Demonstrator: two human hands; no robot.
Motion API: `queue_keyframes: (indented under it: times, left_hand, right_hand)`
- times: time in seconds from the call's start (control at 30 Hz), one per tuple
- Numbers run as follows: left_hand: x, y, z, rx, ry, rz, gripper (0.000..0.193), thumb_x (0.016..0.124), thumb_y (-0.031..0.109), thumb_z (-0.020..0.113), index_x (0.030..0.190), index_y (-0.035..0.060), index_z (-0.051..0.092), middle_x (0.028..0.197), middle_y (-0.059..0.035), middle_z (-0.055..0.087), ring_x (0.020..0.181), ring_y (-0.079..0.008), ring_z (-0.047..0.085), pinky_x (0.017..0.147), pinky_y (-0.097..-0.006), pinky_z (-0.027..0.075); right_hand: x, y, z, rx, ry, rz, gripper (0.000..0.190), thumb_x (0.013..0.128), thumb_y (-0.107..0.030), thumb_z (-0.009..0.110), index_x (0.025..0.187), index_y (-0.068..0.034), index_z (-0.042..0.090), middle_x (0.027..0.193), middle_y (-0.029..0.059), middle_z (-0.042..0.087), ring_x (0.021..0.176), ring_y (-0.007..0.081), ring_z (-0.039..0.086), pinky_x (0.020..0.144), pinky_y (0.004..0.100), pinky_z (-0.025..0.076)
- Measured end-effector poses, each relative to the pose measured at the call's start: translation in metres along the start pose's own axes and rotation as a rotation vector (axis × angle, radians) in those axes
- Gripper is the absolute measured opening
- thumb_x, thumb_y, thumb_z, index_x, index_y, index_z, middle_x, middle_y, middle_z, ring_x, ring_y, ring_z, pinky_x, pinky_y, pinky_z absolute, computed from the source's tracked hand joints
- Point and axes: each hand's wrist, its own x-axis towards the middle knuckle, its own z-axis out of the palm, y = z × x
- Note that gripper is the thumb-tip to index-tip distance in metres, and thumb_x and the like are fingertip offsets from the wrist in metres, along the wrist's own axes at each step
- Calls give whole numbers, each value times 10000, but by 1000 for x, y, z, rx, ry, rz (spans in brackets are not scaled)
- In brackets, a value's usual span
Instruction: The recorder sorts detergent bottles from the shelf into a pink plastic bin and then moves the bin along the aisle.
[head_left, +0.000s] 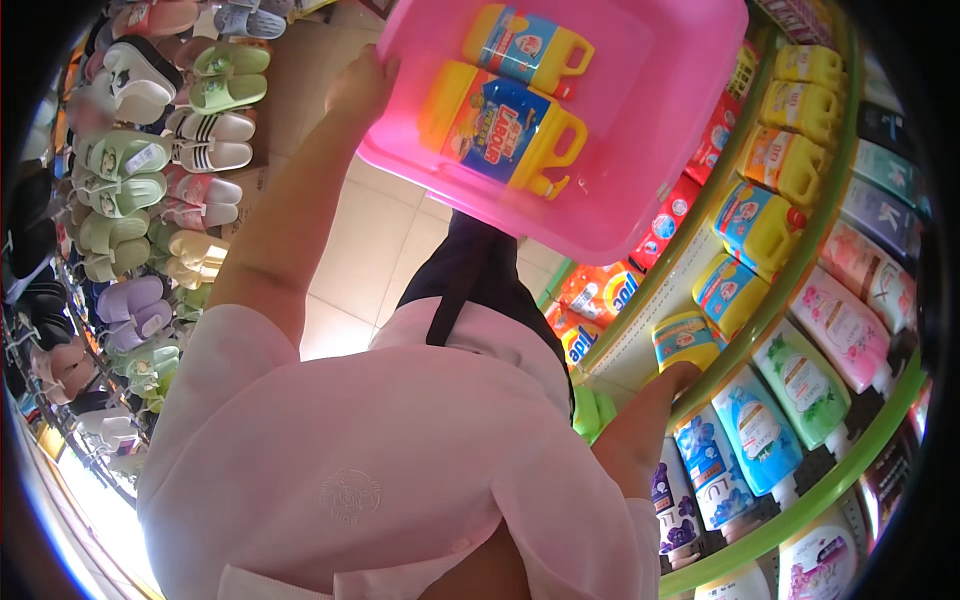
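Note:
My left hand (362, 88) grips the left rim of a pink plastic tub (637, 82) held out before me. Inside the tub lie two yellow plastic jugs. The larger jug (502, 127) bears a blue Labour label; beside it is a smaller jug (529, 46) with a light blue label. At the shelf on my right, my right hand (681, 377) is on the handle end of a yellow jug (682, 341) with a light blue label. That hand hides the jug's handle, and its fingers are partly hidden by the shelf's edge.
Several yellow jugs (757, 225) line the same shelf, with shampoo-type pump bottles (801, 375) on the shelf nearer me. Tide packs (600, 292) sit lower. A green shelf rail (817, 502) curves at right. Slippers (120, 176) hang on a rack at left, above floor tiles (360, 255).

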Motion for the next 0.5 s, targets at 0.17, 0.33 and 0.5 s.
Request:
queue_keyframes:
  times: [0.17,0.33,0.5]
  left_hand:
    - [1,-1,1,67,-47,-34,408,873,412,382,1055,53,447,954,-191,592,889,-351,578,758,-443,458]
    - [0,2,-2,83,-53,-50,396,877,404,375,1057,58,441,952,-190,593,895,-349,577,760,-449,454]
    - [1,2,-5,40,-70,-13,401,876,392,377,1048,35,437,902,-204,598,856,-362,580,743,-454,452]
  right_hand:
    - [-9,-1,-3,-31,22,-42,569,819,-204,502,1307,-22,272,1300,216,343,1155,355,403,935,489,324]
    - [-49,-30,-25,-50,95,-387,601,818,-216,503,1318,-8,240,1322,233,310,1193,374,357,970,490,290]
    - [-132,-97,-81,394,-41,-915,563,846,-181,475,1303,40,231,1336,244,275,1247,368,270,984,464,282]
